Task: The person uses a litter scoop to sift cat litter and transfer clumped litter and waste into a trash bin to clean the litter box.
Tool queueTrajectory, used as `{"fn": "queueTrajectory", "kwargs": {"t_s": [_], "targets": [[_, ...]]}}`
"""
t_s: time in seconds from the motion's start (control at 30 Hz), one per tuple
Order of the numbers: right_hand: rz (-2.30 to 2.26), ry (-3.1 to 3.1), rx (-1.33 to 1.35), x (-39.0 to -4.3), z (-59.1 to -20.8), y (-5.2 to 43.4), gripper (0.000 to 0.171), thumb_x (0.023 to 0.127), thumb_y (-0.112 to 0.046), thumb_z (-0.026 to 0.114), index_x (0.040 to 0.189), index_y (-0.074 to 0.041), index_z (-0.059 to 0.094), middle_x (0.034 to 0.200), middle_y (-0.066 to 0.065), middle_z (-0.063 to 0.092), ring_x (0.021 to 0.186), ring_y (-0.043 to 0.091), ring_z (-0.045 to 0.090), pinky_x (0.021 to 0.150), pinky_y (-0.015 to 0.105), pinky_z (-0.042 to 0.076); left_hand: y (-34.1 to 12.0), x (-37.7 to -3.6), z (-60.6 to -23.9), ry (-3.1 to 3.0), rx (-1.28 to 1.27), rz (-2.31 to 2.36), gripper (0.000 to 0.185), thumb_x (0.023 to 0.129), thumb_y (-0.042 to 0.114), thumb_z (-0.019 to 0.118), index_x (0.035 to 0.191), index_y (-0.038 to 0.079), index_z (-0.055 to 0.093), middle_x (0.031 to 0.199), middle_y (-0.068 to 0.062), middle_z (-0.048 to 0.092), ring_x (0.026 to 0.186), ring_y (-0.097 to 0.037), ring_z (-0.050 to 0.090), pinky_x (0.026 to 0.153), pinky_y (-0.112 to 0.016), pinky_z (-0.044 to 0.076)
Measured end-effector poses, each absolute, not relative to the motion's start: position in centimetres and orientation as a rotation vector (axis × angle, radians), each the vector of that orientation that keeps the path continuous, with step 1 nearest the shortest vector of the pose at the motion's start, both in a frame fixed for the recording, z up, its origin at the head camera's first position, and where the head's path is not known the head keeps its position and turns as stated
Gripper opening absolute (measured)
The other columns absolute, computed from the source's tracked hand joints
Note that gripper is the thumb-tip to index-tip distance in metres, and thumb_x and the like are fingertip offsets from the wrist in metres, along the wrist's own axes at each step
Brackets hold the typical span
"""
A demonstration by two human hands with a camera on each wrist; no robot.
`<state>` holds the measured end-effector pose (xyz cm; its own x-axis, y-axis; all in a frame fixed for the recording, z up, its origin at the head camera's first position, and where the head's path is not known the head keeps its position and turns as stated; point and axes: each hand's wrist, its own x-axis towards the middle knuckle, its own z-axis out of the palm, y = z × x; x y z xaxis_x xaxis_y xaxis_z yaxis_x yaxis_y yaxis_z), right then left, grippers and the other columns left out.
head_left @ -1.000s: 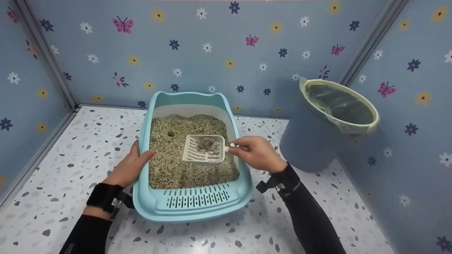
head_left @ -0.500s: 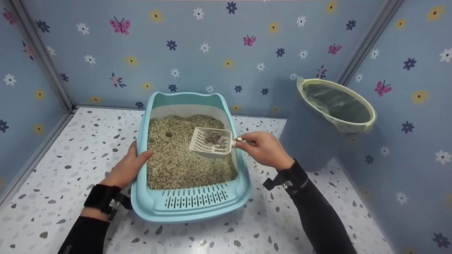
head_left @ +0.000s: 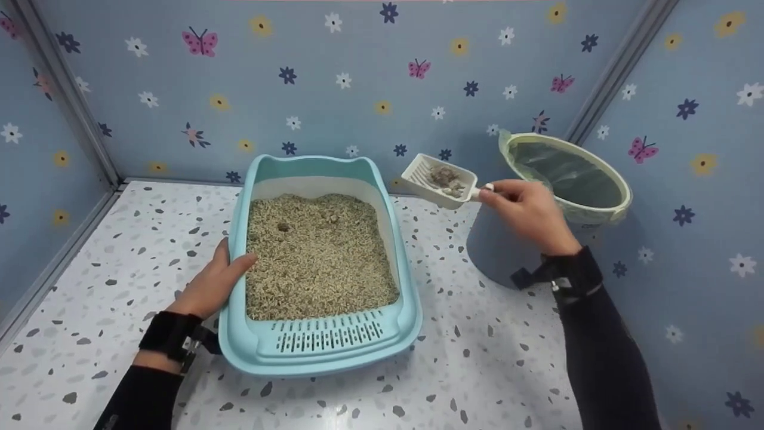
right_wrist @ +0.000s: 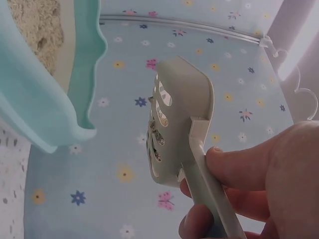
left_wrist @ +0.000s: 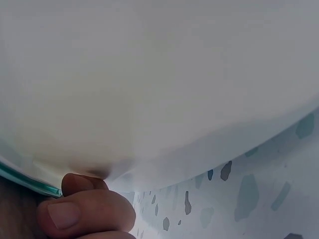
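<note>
From the head view, my right hand [head_left: 528, 212] pinches the handle of the white scoop [head_left: 440, 179], which hangs in the air between the blue litter tray [head_left: 322, 352] and the lined bin [head_left: 621, 200]. A grey clump [head_left: 443, 174] and some loose bits lie in the scoop's bowl. The bin sits just behind that grip, the tray well off to the other side. My left hand [head_left: 212, 286] grips the tray's side rim, thumb hooked over the edge onto the litter [head_left: 316, 257]. The speckled surface [head_left: 489, 358] lies directly under the scoop; I judge any tilt here would drop the clump there, short of the bin.

In the left wrist view, my fingers [left_wrist: 84, 214] curl under the tray's rim; its pale wall fills the rest.

In the right wrist view, thumb and fingers [right_wrist: 249, 172] clamp the scoop handle. The slotted bowl [right_wrist: 177, 119] shows crumbs at the slots, so I judge a shake could sift grains out.
</note>
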<state>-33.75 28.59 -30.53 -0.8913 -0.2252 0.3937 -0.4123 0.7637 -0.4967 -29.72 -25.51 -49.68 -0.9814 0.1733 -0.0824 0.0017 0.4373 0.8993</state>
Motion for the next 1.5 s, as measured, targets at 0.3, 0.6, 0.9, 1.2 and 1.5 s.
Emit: {"fn": "queueTrajectory", "kwargs": {"t_s": [0.3,0.6,0.9,1.2,1.5], "targets": [[0.838,-2.664,0.186,-33.3,-26.0,33.8,0.043,0.108,-0.046,0.075,0.12,-0.006,0.086,0.075,-0.006,0.06,0.064,0.011,0.049,0.053,0.028,0.036,-25.5,-29.4,-49.4,2.528,0.161,1.589,0.111,0.109,0.077,0.045,0.177,0.018,-0.019,0.176,-0.04,0.017,0.147,-0.059,0.047,0.124,-0.076,0.032],[0.768,-2.594,-0.021,-34.0,-25.2,38.8,0.05,0.11,-0.049,0.071,0.121,-0.001,0.084,0.07,-0.017,0.058,0.061,0.008,0.047,0.051,0.028,0.034,-25.4,-29.4,-49.6,2.526,0.147,1.59,0.109,0.11,0.077,0.044,0.178,0.02,-0.019,0.176,-0.04,0.017,0.147,-0.06,0.047,0.122,-0.076,0.034],[0.552,-2.691,-0.161,-35.1,-26.2,40.7,0.053,0.112,-0.051,0.066,0.122,-0.001,0.081,0.087,0.006,0.066,0.065,0.02,0.049,0.053,0.036,0.035,-25.4,-29.6,-49.8,2.528,0.175,1.609,0.109,0.11,0.075,0.045,0.178,0.016,-0.017,0.174,-0.04,0.022,0.143,-0.056,0.052,0.123,-0.072,0.037],[0.347,-2.775,-0.197,-35.5,-27.0,40.4,0.049,0.112,-0.041,0.069,0.132,0.003,0.078,0.121,0.03,0.075,0.085,0.042,0.062,0.06,0.047,0.043,-25.5,-29.5,-49.8,2.536,0.158,1.605,0.11,0.108,0.078,0.046,0.179,0.019,-0.016,0.174,-0.041,0.023,0.142,-0.058,0.053,0.121,-0.075,0.037],[0.205,-2.737,-0.213,-35.5,-27.5,39.4,0.04,0.109,-0.026,0.069,0.126,0.009,0.077,0.119,0.035,0.074,0.098,0.058,0.068,0.073,0.067,0.054,-25.5,-29.4,-49.7,2.532,0.157,1.607,0.11,0.109,0.078,0.045,0.179,0.02,-0.016,0.174,-0.041,0.022,0.139,-0.058,0.056,0.119,-0.074,0.041]]}}
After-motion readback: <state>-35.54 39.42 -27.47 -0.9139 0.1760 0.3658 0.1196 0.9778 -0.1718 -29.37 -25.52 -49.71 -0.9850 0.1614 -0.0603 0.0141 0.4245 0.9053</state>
